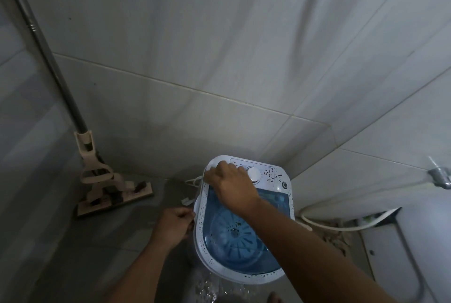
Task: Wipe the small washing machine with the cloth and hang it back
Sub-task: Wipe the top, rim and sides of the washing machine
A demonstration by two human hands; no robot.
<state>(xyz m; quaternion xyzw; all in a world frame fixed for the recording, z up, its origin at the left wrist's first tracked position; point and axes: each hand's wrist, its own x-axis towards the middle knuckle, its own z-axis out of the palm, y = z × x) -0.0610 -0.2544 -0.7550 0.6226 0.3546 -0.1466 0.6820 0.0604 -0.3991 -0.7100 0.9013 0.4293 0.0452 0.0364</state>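
The small washing machine [240,257] is white with dark speckles, a blue see-through lid and a round white dial [253,174]. It stands in the corner of a tiled bathroom, and water runs off its near edge onto the floor. My left hand [172,225] grips the machine's left side. My right hand [231,185] reaches across the lid, its fingers curled over the back left corner by the control panel. No cloth shows clearly; a pale patch under my right fingertips is too small to tell.
A beige flat mop [107,188] leans in the left corner, its metal pole rising up the wall. A white hose [341,227] lies on the floor to the right, below a wall tap [439,177]. A white cord [194,181] lies behind the machine. The floor near my foot [274,297] is wet.
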